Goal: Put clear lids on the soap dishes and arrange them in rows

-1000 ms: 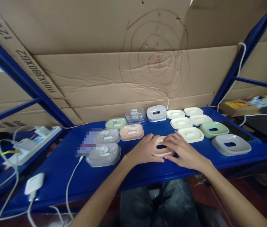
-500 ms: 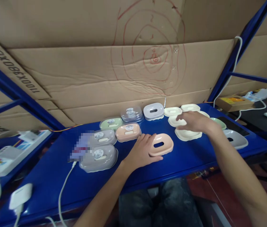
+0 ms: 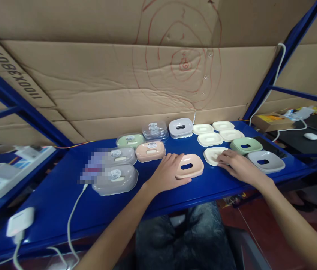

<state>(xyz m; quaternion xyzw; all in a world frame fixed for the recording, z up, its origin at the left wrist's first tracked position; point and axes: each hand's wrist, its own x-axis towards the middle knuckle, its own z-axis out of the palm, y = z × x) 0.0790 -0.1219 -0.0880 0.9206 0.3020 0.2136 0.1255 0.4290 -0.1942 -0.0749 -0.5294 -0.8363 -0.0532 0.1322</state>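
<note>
Left hand [image 3: 167,173] flat, fingers spread, right hand [image 3: 238,167] palm down, seemingly relaxed, forearms extended

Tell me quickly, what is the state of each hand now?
Left hand: open, fingers resting against the peach soap dish.
Right hand: open, fingers on the nearest cream tray, not gripping it.
</note>
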